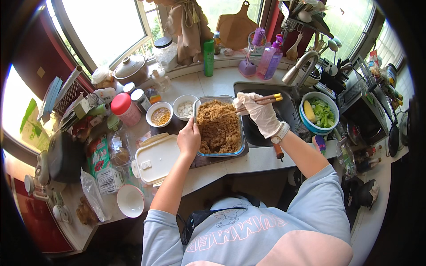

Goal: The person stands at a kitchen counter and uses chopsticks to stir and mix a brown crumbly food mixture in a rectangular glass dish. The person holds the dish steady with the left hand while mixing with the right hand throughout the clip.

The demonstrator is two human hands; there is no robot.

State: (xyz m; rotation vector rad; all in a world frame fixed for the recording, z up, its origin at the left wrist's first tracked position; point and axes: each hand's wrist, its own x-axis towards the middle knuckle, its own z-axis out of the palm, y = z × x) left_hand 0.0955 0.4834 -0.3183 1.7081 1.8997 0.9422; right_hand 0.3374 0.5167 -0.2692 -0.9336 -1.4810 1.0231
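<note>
A rectangular glass container (219,128) full of a brown, crumbly food stands before me at the counter's edge. My left hand (189,138) grips its left rim. My right hand (258,113), in a whitish glove, holds a pair of wooden chopsticks (266,99) with yellow ends at the container's right side; their tips are partly hidden by the glove and rim. Behind my left hand are a white bowl of yellow kernels in liquid (160,115) and a white bowl of pale slices (185,108). A cream plastic lid (157,159) lies left of the container, partly behind my left forearm.
To the right are a sink (256,88) with a faucet (304,68) and a colander (320,110) holding corn and lettuce. An empty bowl (130,200) sits near the front left edge. A red-lidded jar (125,109) and a lidded pot (131,69) stand at back left.
</note>
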